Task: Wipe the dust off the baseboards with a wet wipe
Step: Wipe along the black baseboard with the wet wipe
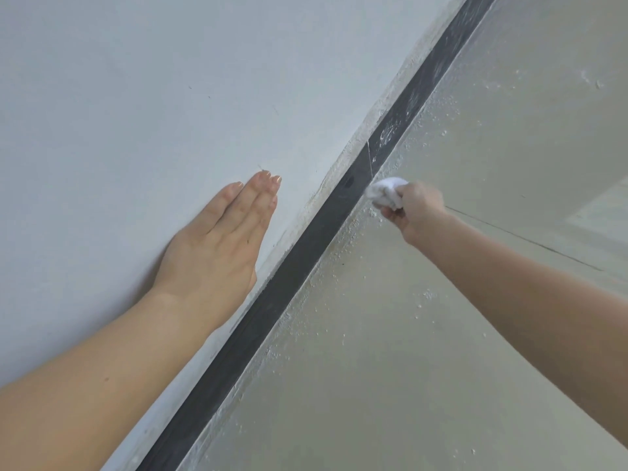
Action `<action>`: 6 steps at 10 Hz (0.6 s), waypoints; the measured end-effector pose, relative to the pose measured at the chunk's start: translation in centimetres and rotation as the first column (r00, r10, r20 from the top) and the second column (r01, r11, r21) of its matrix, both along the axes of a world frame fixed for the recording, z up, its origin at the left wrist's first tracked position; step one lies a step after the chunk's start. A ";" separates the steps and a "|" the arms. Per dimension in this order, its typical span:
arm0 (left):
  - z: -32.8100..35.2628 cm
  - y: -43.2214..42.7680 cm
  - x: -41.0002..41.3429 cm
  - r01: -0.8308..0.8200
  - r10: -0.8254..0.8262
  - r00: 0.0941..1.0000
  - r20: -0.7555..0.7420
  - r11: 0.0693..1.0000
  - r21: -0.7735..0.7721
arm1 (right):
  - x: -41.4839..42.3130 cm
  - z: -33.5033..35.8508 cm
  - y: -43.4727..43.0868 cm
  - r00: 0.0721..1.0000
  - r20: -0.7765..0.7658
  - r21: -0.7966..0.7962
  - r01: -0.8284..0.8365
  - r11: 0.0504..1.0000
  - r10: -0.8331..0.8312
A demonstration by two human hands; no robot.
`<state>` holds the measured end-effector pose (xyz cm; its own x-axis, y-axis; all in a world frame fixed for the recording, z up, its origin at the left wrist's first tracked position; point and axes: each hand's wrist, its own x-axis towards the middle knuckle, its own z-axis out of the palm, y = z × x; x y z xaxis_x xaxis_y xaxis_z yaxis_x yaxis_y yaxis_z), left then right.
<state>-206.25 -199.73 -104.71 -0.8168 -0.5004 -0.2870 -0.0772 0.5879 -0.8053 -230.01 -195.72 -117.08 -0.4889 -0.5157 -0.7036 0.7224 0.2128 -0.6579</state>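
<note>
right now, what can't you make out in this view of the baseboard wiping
Head view, fingertips of the right hand: buried in the bunched wet wipe.
Palm of the left hand: hidden, pressed flat on the wall.
Ends of the baseboard: cut off by the top and bottom edges.
Its far marks: too small to tell dust from scuffs.

Single head-worn view, close over the work
The wide-angle camera looks forward and down, aimed roughly at the wet wipe [385, 192] in the right hand [416, 212], rolled so the baseboard [306, 239] runs diagonally between it and the left hand [217, 239]; both forearms enter from the lower corners, near the lens
</note>
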 end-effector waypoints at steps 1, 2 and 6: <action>0.3 0.1 -0.4 -0.017 0.019 0.999 -0.035 0.999 0.038 | 5.9 -0.7 2.2 0.956 0.121 0.016 -0.271 0.963 0.267; 0.5 0.0 -0.2 0.067 -0.056 0.987 -0.153 0.996 0.064 | 12.2 -1.2 4.2 0.808 0.236 -0.054 -0.543 0.838 0.539; 1.7 0.9 2.7 0.120 -0.101 0.972 -0.212 0.989 0.081 | 16.9 -0.7 1.5 0.723 -0.073 0.199 -0.664 0.721 0.687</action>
<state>-203.52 -198.86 -103.02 -0.9120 -0.3832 -0.1463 -0.1673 0.6731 -0.7204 -213.12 -194.18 -117.74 -0.1447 -0.6401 -0.7545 0.2563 0.7123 -0.6534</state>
